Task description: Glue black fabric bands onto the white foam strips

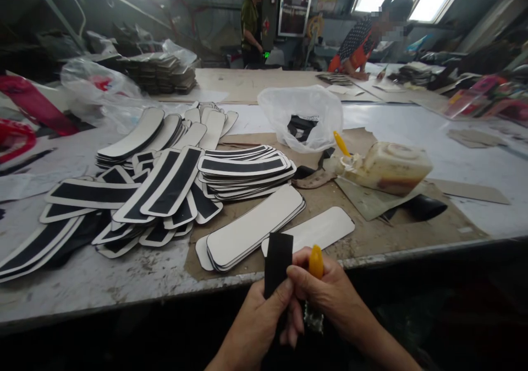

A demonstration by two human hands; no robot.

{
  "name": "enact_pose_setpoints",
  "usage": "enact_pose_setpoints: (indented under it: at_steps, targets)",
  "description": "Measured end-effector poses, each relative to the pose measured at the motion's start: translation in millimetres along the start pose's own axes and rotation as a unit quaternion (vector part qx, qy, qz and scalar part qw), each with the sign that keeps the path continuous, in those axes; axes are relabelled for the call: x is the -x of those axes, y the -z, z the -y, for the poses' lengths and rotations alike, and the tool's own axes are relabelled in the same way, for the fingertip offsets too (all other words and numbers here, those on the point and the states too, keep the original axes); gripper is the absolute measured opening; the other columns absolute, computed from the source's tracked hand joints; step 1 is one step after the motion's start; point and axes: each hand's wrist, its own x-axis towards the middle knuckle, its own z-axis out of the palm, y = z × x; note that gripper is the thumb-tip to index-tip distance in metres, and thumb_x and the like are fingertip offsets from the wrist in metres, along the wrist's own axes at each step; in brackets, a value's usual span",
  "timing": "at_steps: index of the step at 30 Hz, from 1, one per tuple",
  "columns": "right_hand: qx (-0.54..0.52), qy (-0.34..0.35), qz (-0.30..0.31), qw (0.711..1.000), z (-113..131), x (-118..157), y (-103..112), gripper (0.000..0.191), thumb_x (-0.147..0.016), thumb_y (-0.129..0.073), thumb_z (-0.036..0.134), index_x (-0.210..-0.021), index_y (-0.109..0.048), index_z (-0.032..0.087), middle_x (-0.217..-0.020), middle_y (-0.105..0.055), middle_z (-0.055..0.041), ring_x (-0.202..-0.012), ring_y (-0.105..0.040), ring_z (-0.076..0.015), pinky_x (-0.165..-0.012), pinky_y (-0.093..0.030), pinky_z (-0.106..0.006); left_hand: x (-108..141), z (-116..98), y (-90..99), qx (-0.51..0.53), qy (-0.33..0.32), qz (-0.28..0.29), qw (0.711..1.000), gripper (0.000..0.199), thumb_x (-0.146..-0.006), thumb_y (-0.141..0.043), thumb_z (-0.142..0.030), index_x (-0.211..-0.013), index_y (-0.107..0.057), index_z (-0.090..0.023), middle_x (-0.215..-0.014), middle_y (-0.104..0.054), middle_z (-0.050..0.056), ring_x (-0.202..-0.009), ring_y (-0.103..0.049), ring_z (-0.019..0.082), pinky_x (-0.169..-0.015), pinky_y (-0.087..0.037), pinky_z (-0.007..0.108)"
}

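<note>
A black strip (pixel 279 261) stands upright in my left hand (pixel 259 318), pinched under the thumb in front of the table edge. My right hand (pixel 330 294) is closed around a yellow-handled tool (pixel 315 262); its lower end looks pale and ragged, and I cannot make out its kind. The right thumb and fingertips also meet the strip's right edge. Just beyond the hands lie a single white curved panel (pixel 317 229), partly behind the strip, and a small stack of white panels (pixel 256 228).
Panels with black strips (pixel 165 189) spread over the table's left, beside a neat stack (pixel 243 167). Behind are an open plastic bag (pixel 301 112) and a stained plastic container (pixel 396 167) with another yellow handle (pixel 341 143). Two people stand farther back.
</note>
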Motion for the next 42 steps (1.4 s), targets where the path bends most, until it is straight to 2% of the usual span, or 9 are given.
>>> enact_pose_setpoints:
  at_steps: [3, 7, 11, 15, 23, 30, 32, 37, 42]
  targets:
    - [-0.048, -0.026, -0.017, 0.998, -4.6, 1.3, -0.2, 0.035, -0.08, -0.058, 0.051, -0.072, -0.049, 0.018, -0.047, -0.046, 0.0074, -0.034, -0.045, -0.0086, -0.037, -0.033, -0.02, -4.8, 6.4, -5.1, -0.005, -0.001, 0.002, 1.0, 0.046, -0.079, -0.051, -0.057, -0.07, -0.057, -0.013, -0.048, -0.054, 0.002, -0.036, -0.043, 0.008, -0.036, -0.027, 0.021]
    - [0.005, -0.01, -0.045, 0.999, -7.7, 4.8, 5.8, 0.037, -0.08, -0.058, 0.052, -0.071, -0.049, 0.017, -0.048, -0.047, 0.0069, -0.037, -0.047, -0.0081, -0.037, -0.034, -0.018, -6.1, 10.7, -9.6, -0.022, -0.008, -0.004, 1.0, 0.043, -0.081, -0.05, -0.055, -0.074, -0.055, -0.013, -0.049, -0.054, 0.002, -0.036, -0.044, 0.008, -0.037, -0.029, 0.02]
    - [-0.006, -0.041, -0.033, 0.999, -7.6, 5.2, 9.8, 0.041, -0.08, -0.056, 0.055, -0.066, -0.044, 0.019, -0.045, -0.045, 0.0074, -0.034, -0.044, -0.0078, -0.035, -0.03, -0.018, -6.4, 14.0, -11.0, -0.029, -0.012, 0.02, 0.999, 0.04, -0.084, -0.046, -0.051, -0.079, -0.055, -0.013, -0.049, -0.055, 0.001, -0.036, -0.044, 0.008, -0.036, -0.03, 0.018]
    - [-0.012, -0.039, -0.021, 0.999, -4.9, 4.9, 15.8, 0.042, -0.085, -0.051, 0.053, -0.063, -0.043, 0.018, -0.047, -0.043, 0.0062, -0.041, -0.042, -0.0064, -0.041, -0.029, -0.018, -10.4, 21.2, -8.5, -0.027, -0.011, 0.046, 0.998, 0.037, -0.084, -0.048, -0.05, -0.083, -0.053, -0.013, -0.052, -0.057, 0.001, -0.037, -0.049, 0.009, -0.035, -0.033, 0.017]
    - [-0.048, -0.071, -0.069, 0.994, -6.6, 2.4, 25.2, 0.046, -0.077, -0.06, 0.055, -0.061, -0.036, 0.02, -0.048, -0.031, 0.0089, -0.041, -0.025, -0.0043, -0.038, -0.019, -0.018, -16.9, 30.1, -5.8, -0.057, -0.013, 0.037, 0.998, 0.039, -0.083, -0.047, -0.053, -0.081, -0.052, -0.014, -0.05, -0.056, 0.0, -0.036, -0.048, 0.009, -0.034, -0.032, 0.017]
    - [-0.092, -0.035, -0.157, 0.983, 0.6, -1.8, 32.1, 0.046, -0.074, -0.064, 0.054, -0.063, -0.036, 0.02, -0.049, -0.03, 0.0097, -0.041, -0.025, -0.0036, -0.037, -0.019, -0.017, -16.2, 31.4, -5.0, -0.085, 0.014, 0.021, 0.996, 0.044, -0.079, -0.048, -0.058, -0.078, -0.052, -0.014, -0.049, -0.055, 0.0, -0.035, -0.046, 0.008, -0.034, -0.029, 0.017]
    - [-0.098, -0.034, -0.153, 0.983, -0.9, 0.7, 33.9, 0.045, -0.074, -0.064, 0.055, -0.066, -0.038, 0.019, -0.05, -0.031, 0.0098, -0.041, -0.025, -0.0033, -0.037, -0.019, -0.016, -14.5, 30.0, -5.8, -0.09, 0.022, 0.024, 0.995, 0.044, -0.08, -0.047, -0.058, -0.079, -0.051, -0.014, -0.049, -0.054, -0.001, -0.035, -0.046, 0.008, -0.034, -0.029, 0.017]
    - [-0.071, -0.091, -0.115, 0.987, -14.9, 12.6, 35.9, 0.046, -0.073, -0.065, 0.055, -0.065, -0.039, 0.019, -0.047, -0.033, 0.0096, -0.04, -0.027, -0.0031, -0.037, -0.02, -0.017, -12.1, 28.9, -12.4, -0.088, 0.011, 0.049, 0.995, 0.041, -0.082, -0.045, -0.055, -0.08, -0.05, -0.014, -0.049, -0.052, -0.002, -0.035, -0.043, 0.007, -0.034, -0.028, 0.017]
    - [-0.076, -0.038, -0.199, 0.976, -22.2, 16.5, 44.9, 0.041, -0.075, -0.066, 0.049, -0.064, -0.042, 0.018, -0.048, -0.039, 0.0078, -0.043, -0.034, -0.0044, -0.04, -0.028, -0.016, -13.0, 35.3, -16.3, -0.093, 0.033, 0.077, 0.992, 0.036, -0.085, -0.042, -0.051, -0.079, -0.051, -0.016, -0.047, -0.05, -0.003, -0.034, -0.041, 0.007, -0.033, -0.025, 0.017]
